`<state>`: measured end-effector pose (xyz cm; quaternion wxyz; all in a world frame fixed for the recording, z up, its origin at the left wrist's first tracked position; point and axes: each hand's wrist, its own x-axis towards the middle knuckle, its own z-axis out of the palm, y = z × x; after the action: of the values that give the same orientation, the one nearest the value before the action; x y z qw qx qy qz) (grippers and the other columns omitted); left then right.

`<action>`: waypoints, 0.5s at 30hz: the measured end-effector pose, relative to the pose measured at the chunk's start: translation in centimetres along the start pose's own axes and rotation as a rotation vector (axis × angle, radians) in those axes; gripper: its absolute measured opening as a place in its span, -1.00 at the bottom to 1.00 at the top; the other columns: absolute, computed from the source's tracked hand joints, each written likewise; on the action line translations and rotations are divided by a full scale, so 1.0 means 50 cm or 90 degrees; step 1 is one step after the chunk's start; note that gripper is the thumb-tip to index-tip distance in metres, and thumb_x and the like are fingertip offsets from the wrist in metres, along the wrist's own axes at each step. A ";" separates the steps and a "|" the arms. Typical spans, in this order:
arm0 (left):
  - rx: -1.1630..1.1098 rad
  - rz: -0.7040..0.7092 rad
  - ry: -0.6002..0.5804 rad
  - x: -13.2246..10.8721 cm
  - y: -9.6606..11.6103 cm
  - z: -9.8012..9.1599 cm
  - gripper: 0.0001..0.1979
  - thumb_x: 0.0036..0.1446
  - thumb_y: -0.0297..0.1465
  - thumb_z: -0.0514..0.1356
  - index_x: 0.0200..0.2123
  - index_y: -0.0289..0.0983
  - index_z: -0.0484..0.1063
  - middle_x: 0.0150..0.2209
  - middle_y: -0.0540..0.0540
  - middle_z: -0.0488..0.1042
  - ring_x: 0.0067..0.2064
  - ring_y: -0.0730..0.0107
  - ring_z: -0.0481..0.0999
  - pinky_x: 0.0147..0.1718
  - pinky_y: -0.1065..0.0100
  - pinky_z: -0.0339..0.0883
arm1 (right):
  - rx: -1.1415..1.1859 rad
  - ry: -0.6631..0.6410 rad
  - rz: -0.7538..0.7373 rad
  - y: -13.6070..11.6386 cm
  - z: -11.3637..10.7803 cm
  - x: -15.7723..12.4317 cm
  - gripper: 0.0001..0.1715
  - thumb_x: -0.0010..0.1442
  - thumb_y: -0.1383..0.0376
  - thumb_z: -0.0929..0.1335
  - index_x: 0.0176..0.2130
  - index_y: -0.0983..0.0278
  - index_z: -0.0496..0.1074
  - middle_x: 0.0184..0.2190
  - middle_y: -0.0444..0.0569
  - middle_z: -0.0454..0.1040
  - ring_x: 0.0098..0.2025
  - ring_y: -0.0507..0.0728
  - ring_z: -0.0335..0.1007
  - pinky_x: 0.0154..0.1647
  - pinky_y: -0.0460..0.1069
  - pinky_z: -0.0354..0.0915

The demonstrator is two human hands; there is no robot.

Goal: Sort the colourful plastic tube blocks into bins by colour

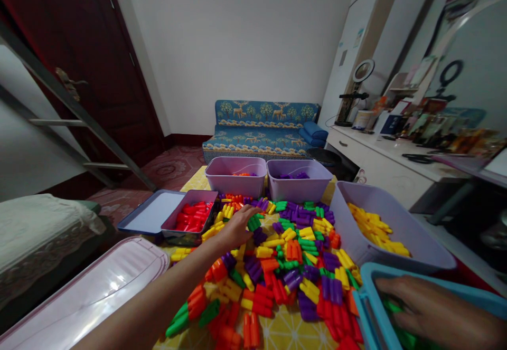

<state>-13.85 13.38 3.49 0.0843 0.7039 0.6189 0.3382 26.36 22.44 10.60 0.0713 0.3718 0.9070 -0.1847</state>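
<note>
My left hand (239,224) reaches over a loose heap of plastic building blocks on the table. Its fingers curl down around a green block (254,223); the fingertips are partly hidden. Purple blocks (259,235) and yellow blocks (273,243) lie right beside it. At the lower right, my right hand (420,302) is lowered into a blue bin (370,271). Thumb and fingers there are apart, slightly blurred, above green blocks (400,321) inside the bin.
Lilac bins hold orange (236,183), purple (299,189) and yellow blocks (376,228). An open box (168,226) at left contains red blocks. A pale lid (114,281) lies at lower left. Behind stand a blue sofa (257,133) and a white dresser (380,165).
</note>
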 end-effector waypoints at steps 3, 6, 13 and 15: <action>0.011 -0.006 -0.003 0.001 0.002 0.000 -0.30 -0.22 -0.69 0.12 0.09 -0.28 0.28 0.01 -0.19 0.33 0.05 0.20 0.37 0.04 0.19 0.28 | 0.005 -0.024 0.008 -0.007 -0.002 -0.001 -0.56 -0.13 0.27 0.30 -0.21 0.03 0.55 -0.10 -0.07 0.54 -0.01 0.32 0.43 0.00 0.08 0.36; 0.012 0.005 -0.006 0.004 0.001 0.001 -0.30 -0.22 -0.69 0.13 0.09 -0.27 0.28 0.01 -0.18 0.33 0.04 0.21 0.37 0.04 0.20 0.28 | 0.006 -0.038 0.004 -0.021 -0.006 -0.001 -0.59 -0.13 0.31 0.28 -0.26 0.05 0.54 -0.11 -0.06 0.54 -0.01 0.32 0.43 -0.02 0.08 0.37; 0.007 0.028 -0.008 0.016 0.008 0.001 -0.29 -0.18 -0.66 0.17 0.13 -0.22 0.25 -0.01 -0.16 0.33 0.02 0.23 0.38 0.01 0.21 0.30 | 0.024 -0.050 0.005 -0.017 0.000 0.005 -0.60 -0.12 0.28 0.28 -0.25 -0.03 0.52 -0.06 -0.11 0.52 0.03 0.31 0.40 0.04 0.11 0.33; 0.007 0.037 -0.008 0.021 0.015 0.001 -0.30 -0.16 -0.66 0.17 0.13 -0.22 0.25 0.00 -0.17 0.33 0.02 0.22 0.37 0.00 0.21 0.30 | 0.019 -0.030 0.003 -0.013 0.004 0.005 -0.57 -0.16 0.27 0.30 -0.25 -0.08 0.51 -0.10 -0.14 0.54 0.00 0.33 0.42 0.03 0.12 0.34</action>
<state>-13.22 14.24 4.24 0.0740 0.7241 0.5995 0.3327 25.72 22.13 10.55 0.0878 0.3703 0.9014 -0.2067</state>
